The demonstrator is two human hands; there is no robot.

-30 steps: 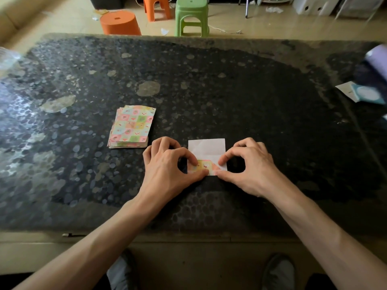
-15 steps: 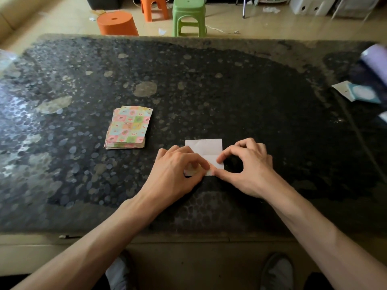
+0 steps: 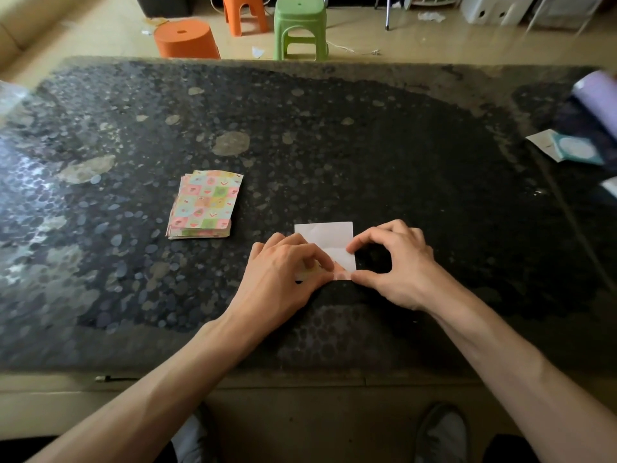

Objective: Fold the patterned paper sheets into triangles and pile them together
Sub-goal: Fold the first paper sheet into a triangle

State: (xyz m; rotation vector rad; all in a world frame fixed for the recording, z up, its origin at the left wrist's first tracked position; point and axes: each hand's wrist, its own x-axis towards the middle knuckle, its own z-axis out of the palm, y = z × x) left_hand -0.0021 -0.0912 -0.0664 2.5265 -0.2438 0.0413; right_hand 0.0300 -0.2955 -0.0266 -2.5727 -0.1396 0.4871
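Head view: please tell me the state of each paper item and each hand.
Sheet: white side up, near edge folded, flat on table.
Paper stack: patterned, unfolded, untouched.
Left hand: pressing the fold.
Right hand: pinching the sheet's right edge.

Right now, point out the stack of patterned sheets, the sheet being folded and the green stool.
stack of patterned sheets [image 3: 205, 203], head view, top sheet.
sheet being folded [image 3: 325, 237], head view, white back.
green stool [image 3: 298, 10], head view, seat.
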